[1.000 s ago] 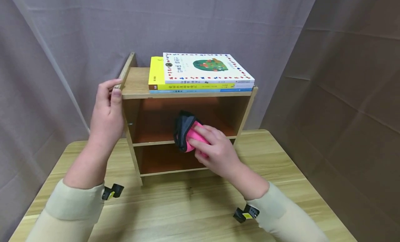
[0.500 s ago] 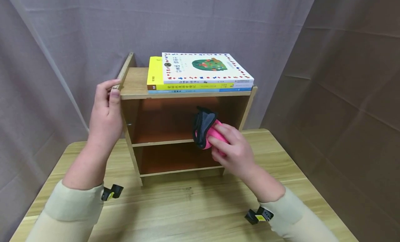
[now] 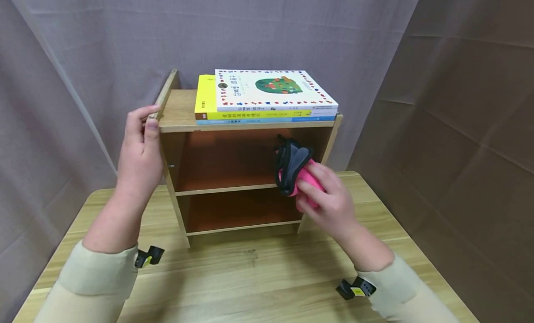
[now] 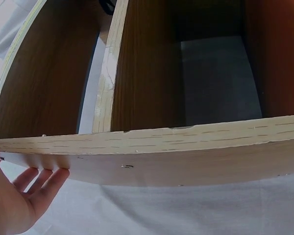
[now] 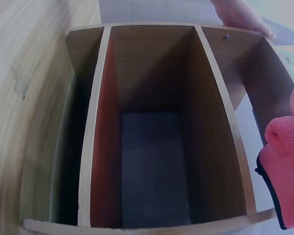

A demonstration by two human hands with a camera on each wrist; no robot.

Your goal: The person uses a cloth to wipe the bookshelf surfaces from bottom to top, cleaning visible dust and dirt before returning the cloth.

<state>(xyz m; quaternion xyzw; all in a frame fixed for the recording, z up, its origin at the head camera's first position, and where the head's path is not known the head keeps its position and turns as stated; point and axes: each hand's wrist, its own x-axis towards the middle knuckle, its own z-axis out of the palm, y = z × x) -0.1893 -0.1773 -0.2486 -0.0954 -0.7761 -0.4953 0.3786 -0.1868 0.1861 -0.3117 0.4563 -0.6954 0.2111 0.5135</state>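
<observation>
A small wooden shelf unit (image 3: 227,190) stands on the table. My left hand (image 3: 139,151) grips the upper front corner of its left side panel. In the left wrist view, the fingers (image 4: 50,188) lie against the outer face of that panel. With my right hand (image 3: 333,202) I hold a bunched cleaning cloth (image 3: 294,167), pink and dark grey with black edging, in front of the right part of the upper compartment. In the right wrist view, the pink fleecy side of the cloth (image 5: 281,171) shows at the right edge, and most of the right hand is out of frame.
Several books (image 3: 275,89) lie stacked on top of the shelf unit, a white-covered one uppermost. The wooden table (image 3: 233,286) extends in front. Grey curtains (image 3: 292,26) hang behind and at the sides.
My right hand has moved to the right with the cloth, from the middle of the shelf unit to near its right side. The left hand keeps its place on the side panel.
</observation>
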